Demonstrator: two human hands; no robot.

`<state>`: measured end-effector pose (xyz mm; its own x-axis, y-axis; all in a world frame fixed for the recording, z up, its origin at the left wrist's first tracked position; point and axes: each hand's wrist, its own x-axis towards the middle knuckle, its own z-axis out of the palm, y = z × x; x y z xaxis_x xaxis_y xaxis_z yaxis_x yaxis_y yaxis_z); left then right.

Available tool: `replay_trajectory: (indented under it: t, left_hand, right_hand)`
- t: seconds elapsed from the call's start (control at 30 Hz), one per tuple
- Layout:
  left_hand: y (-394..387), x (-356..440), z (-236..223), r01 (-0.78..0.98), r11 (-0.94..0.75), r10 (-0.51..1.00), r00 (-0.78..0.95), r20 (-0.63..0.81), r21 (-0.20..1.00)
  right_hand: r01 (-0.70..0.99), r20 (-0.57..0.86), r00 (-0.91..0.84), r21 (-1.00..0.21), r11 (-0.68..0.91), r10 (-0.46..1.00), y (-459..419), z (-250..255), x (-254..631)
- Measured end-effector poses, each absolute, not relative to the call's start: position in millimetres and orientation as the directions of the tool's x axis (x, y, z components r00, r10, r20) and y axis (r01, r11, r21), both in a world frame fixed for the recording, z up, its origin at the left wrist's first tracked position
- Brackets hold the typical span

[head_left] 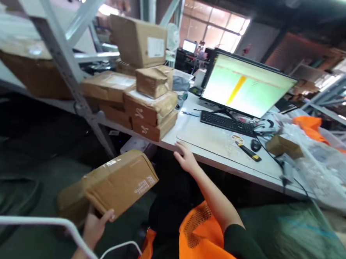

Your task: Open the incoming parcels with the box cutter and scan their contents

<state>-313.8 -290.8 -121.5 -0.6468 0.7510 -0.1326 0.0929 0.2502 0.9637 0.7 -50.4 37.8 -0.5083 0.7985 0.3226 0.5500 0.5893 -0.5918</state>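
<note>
My left hand [95,224] grips a brown cardboard box [123,181] from below, with the thumb on its near lower edge and the other fingers hidden. White print shows on the box's end, and a strip of clear tape shines on top. Behind it, to the left, is another brown parcel [73,197]; whether the hand holds that too I cannot tell. My right hand [185,157] is at the front edge of the white desk [172,139], fingers apart, holding nothing. Stacked cardboard boxes [151,108] stand on the desk just beyond it.
A monitor [247,85], a keyboard [226,123], a mouse [255,145] and a yellow-black utility knife [249,151] are on the desk. Metal shelf posts [68,72] rise at left. A white tube [38,221] crosses low in front. Plastic bags [320,154] fill the right side.
</note>
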Motion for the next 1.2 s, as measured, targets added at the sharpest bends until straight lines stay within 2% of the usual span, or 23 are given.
replay_trajectory:
  t: [0.07,0.17,0.23,0.33,0.43,0.5,0.57,0.6,0.67,0.8,0.87,0.93,1.03,1.13,1.2]
  left_hand:
    - [-290,-298,-91,0.04,0.234,0.773,-0.613,-0.161,0.971]
    - [-284,-256,-57,-0.07,0.178,0.841,-0.507,-0.189,0.982]
    - [-268,-224,-39,-0.106,0.103,0.908,-0.396,-0.137,0.989]
    - [-223,-178,-8,-0.069,0.005,0.983,-0.182,-0.018,0.998]
    - [-164,-129,32,0.114,-0.147,0.982,-0.104,0.159,0.983]
    - [-129,-91,58,0.268,-0.3,0.935,-0.108,0.338,0.916]
    - [-102,-52,78,0.346,-0.451,0.876,-0.006,0.483,0.822]
    - [-90,-34,86,0.357,-0.512,0.85,0.077,0.521,0.782]
    - [-69,-6,95,0.386,-0.573,0.816,0.177,0.551,0.723]
    - [-20,1,103,0.473,-0.53,0.811,0.043,0.583,0.704]
    - [0,-15,106,0.468,-0.522,0.792,-0.045,0.609,0.713]
    - [11,-30,110,0.499,-0.506,0.759,-0.13,0.638,0.704]
    - [13,-35,114,0.591,-0.458,0.704,-0.215,0.676,0.664]
    - [6,-22,115,0.637,-0.49,0.662,-0.171,0.729,0.594]
    - [1,-15,119,0.662,-0.531,0.636,-0.102,0.765,0.529]
  right_hand:
    - [0.277,0.336,-0.546,-0.792,0.543,0.768,-92,28,24]
    - [-0.018,0.33,-0.563,-0.922,0.387,0.758,-148,14,67]
    - [-0.095,0.324,-0.461,-0.944,0.317,0.826,-171,12,100]
    - [-0.105,0.298,-0.273,-0.954,0.28,0.915,-181,24,146]
    - [-0.004,0.35,0.021,-0.937,0.35,0.936,-171,41,171]
    - [0.189,0.42,0.266,-0.905,0.38,0.868,-154,49,172]
    - [0.395,0.492,0.41,-0.855,0.337,0.768,-133,53,164]
    - [0.469,0.519,0.428,-0.827,0.31,0.74,-121,52,158]
    - [0.537,0.533,0.35,-0.788,0.301,0.77,-103,47,148]
    - [0.444,0.499,-0.081,-0.757,0.48,0.862,-94,33,153]
    - [0.379,0.498,-0.195,-0.756,0.533,0.845,-97,31,172]
    - [0.377,0.506,-0.144,-0.766,0.52,0.85,-98,34,200]
    - [0.466,0.549,0.059,-0.754,0.463,0.834,-90,44,252]
    - [0.621,0.599,0.26,-0.705,0.344,0.758,-83,53,315]
    - [0.726,0.62,0.402,-0.664,0.178,0.673,-83,57,362]
